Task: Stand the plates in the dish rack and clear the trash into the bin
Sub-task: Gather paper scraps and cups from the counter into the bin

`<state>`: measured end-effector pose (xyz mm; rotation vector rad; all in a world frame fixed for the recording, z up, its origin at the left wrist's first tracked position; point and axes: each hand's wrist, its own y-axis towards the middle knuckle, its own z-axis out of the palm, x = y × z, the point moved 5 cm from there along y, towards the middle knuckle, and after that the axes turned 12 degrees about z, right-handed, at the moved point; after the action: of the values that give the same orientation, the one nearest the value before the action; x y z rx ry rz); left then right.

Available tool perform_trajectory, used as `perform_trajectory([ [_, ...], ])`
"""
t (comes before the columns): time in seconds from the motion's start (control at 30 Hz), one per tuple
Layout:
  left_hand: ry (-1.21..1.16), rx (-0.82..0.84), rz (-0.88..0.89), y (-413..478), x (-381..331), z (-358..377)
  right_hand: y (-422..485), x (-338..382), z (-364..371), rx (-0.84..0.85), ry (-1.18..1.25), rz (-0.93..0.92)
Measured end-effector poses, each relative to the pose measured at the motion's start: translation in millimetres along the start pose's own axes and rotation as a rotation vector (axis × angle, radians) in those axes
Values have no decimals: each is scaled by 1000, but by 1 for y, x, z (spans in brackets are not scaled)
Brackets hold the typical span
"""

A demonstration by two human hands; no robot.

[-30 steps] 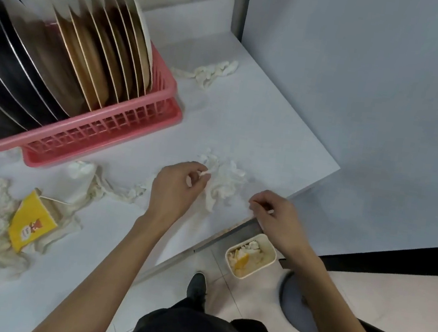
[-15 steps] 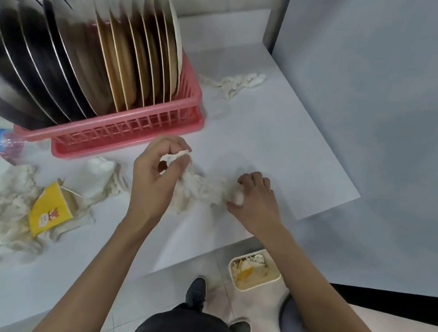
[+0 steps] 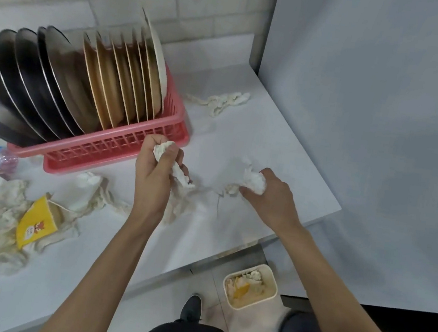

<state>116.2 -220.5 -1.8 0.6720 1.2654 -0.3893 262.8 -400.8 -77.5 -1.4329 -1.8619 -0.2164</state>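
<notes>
White table (image 3: 272,134): left hand (image 3: 155,174) and right hand (image 3: 272,198) each grip one tissue wad (two total).

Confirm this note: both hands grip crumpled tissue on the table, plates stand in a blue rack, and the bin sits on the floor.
One detail is off: the head view shows the rack is pink, not blue. The left hand and right hand do grip tissue, plates stand in it, and the bin sits on the floor.
</notes>
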Motion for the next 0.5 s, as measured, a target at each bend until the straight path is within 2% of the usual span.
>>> perform_trajectory([
  [0.13, 46, 6, 56, 2, -6, 12, -4, 3, -22, -53, 94, 7],
  [0.23, 90, 44, 68, 3, -3, 19, -7, 1, -27, -8, 189, 17],
  [0.4, 115, 87, -17, -4, 12, 28, -13, 1, -25, 130, 386, -10],
  [0.5, 97, 97, -95, -8, 21, 34, -14, 0, -26, 143, 410, 6],
])
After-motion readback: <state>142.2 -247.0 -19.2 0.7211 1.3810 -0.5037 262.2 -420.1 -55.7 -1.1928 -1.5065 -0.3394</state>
